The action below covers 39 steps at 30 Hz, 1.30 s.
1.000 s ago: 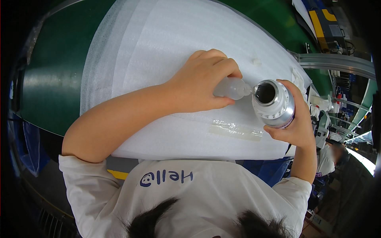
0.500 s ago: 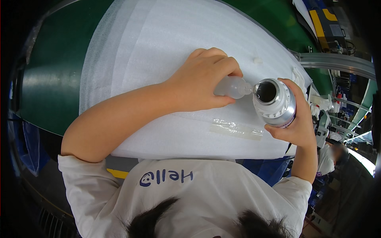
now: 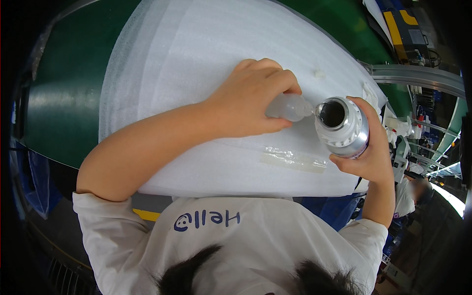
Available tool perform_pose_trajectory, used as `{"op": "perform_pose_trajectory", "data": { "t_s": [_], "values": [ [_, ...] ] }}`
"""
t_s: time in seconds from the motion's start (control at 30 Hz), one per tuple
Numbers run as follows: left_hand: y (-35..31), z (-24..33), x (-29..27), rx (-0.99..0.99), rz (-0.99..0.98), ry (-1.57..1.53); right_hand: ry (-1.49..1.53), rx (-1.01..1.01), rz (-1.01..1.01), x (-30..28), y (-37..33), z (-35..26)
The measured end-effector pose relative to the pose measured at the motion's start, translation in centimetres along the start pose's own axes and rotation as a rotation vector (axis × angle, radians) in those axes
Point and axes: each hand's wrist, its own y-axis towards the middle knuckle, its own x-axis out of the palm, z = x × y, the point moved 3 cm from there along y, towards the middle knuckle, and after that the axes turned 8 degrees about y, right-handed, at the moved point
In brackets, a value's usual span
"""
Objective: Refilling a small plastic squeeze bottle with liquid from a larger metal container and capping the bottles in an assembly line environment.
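Squeeze bottle (image 3: 287,106): translucent, gripped by left hand (image 3: 253,98); long axis sideways, nozzle pointing right into the can's mouth
Metal can (image 3: 342,127): silver, clasped by right hand (image 3: 368,152); mouth faces the camera, interior dark, contents indiscernible
Location: above white foam sheet (image 3: 196,73)

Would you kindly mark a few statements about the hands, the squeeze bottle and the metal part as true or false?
1. The left hand grips a translucent squeeze bottle. True.
2. The bottle's tip points away from the silver metal cylinder. False: it points at the cylinder's dark opening.
3. The right hand holds the cylinder. True.
4. The cylinder lies flat on the white foam sheet. False: it is held up in the hand.
5. A strip of clear tape lies on the foam. True.
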Motion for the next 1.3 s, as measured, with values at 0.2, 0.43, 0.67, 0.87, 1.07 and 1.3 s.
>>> {"op": "perform_pose_trajectory", "data": {
  "t_s": [0.2, 0.43, 0.67, 0.87, 1.07, 1.3],
  "values": [
    [-0.04, -0.24, 0.37, -0.016, -0.015, -0.025, -0.006, -0.033, 0.026, -0.09, 0.17, 0.11],
    [-0.07, -0.02, 0.16, -0.017, -0.020, -0.007, -0.004, -0.065, 0.044, -0.20, 0.15, 0.02],
    [-0.07, -0.11, 0.21, -0.013, -0.023, 0.004, -0.012, -0.048, 0.030, -0.29, 0.26, -0.09],
    [-0.08, -0.07, 0.17, -0.008, -0.019, -0.002, -0.022, -0.040, 0.036, -0.30, 0.18, -0.11],
    [-0.06, -0.16, 0.23, -0.001, -0.013, 0.005, -0.031, -0.037, 0.027, -0.47, 0.08, -0.11],
    [-0.04, -0.27, 0.18, 0.012, 0.014, -0.008, -0.020, -0.054, 0.036, -0.48, 0.01, 0.01]
  ]
}}
